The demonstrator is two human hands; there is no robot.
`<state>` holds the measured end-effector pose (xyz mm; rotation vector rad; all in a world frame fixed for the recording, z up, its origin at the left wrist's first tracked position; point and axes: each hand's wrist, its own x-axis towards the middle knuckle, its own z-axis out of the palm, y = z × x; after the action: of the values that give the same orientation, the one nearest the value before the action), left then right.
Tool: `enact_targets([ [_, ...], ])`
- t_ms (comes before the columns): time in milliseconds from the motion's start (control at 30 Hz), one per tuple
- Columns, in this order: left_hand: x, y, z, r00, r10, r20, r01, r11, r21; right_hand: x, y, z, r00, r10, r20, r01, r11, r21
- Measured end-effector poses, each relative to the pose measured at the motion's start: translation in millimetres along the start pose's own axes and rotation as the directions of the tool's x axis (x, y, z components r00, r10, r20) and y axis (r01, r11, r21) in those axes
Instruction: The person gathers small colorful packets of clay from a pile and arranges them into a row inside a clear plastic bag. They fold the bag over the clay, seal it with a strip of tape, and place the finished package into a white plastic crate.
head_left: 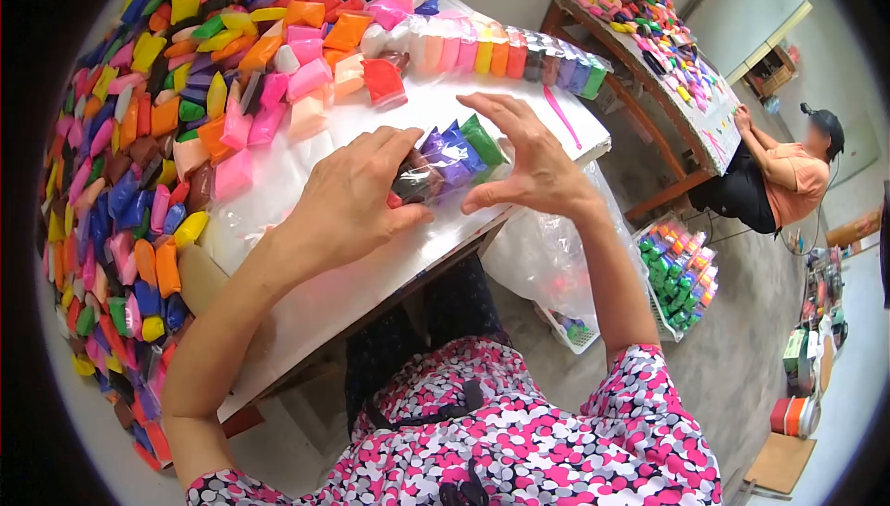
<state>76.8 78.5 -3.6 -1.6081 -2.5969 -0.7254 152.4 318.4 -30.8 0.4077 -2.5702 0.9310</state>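
Note:
Several small packets, brown, purple, blue and green, form a short row (450, 161) between my hands above the white table. My left hand (357, 193) curls around the brown end, fingers and thumb on it. Near the green end, my right hand (530, 158) has its thumb and fingers spread apart, with nothing gripped between them. A longer row of coloured packets in clear wrap (501, 54) lies at the table's back edge. To its front is a pink plastic tool (562, 119). A red packet (384, 82) lies behind my left hand.
A large heap of coloured packets (167, 117) covers the left of the table (352, 311). A clear plastic bag (547, 251) hangs at its right edge. White baskets of packets (681, 274) stand on the floor. A person (788, 168) sits at another table (649, 89).

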Motion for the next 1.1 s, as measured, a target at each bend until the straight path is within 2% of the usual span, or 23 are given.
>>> enact_targets([
  [67, 1.6, 1.8, -2.4, 1.000, 0.002, -0.012, -0.002, 1.000, -0.013, 7.0, 0.8, -4.6, 0.991, -0.113, 0.072, 0.118, 0.990, -0.079],
  [167, 1.7, -0.5, -0.4, 0.999, 0.029, -0.037, -0.029, 1.000, 0.008, 14.0, -1.9, -4.9, 0.983, -0.082, 0.165, 0.100, 0.989, -0.107],
  [267, 3.2, -4.8, -2.8, 1.000, 0.006, 0.004, -0.006, 0.999, -0.049, 21.1, -6.6, -5.9, 0.960, -0.092, 0.266, 0.134, 0.980, -0.144],
  [367, 2.6, 0.0, -13.0, 0.991, -0.104, 0.084, 0.119, 0.974, -0.192, 29.1, -12.9, -9.3, 0.945, -0.119, 0.305, 0.195, 0.953, -0.232],
  [667, -0.1, -11.0, -17.5, 0.981, -0.160, 0.112, 0.181, 0.959, -0.218, 38.0, -17.8, -7.8, 0.933, -0.036, 0.358, 0.110, 0.976, -0.189],
  [767, 2.0, -16.3, -14.3, 0.984, -0.143, 0.103, 0.165, 0.954, -0.251, 37.9, -8.7, -4.7, 0.941, -0.127, 0.314, 0.178, 0.974, -0.140],
  [867, 0.9, -10.8, -12.6, 0.981, -0.174, 0.080, 0.190, 0.948, -0.257, 43.7, -8.1, -0.8, 0.926, -0.025, 0.377, -0.018, 0.994, 0.110],
  [967, 3.0, -8.1, -16.5, 0.972, -0.203, 0.119, 0.225, 0.949, -0.220, 45.1, -7.5, 2.8, 0.939, 0.005, 0.345, -0.067, 0.983, 0.168],
  [1067, 5.0, -17.7, -13.0, 0.981, -0.152, 0.119, 0.172, 0.969, -0.178, 48.9, -8.9, 2.2, 0.931, 0.048, 0.361, -0.130, 0.970, 0.207],
  [1100, 6.2, -17.5, -16.7, 0.974, -0.155, 0.163, 0.187, 0.962, -0.200, 50.5, -8.7, 3.3, 0.931, 0.051, 0.361, -0.138, 0.966, 0.218],
])
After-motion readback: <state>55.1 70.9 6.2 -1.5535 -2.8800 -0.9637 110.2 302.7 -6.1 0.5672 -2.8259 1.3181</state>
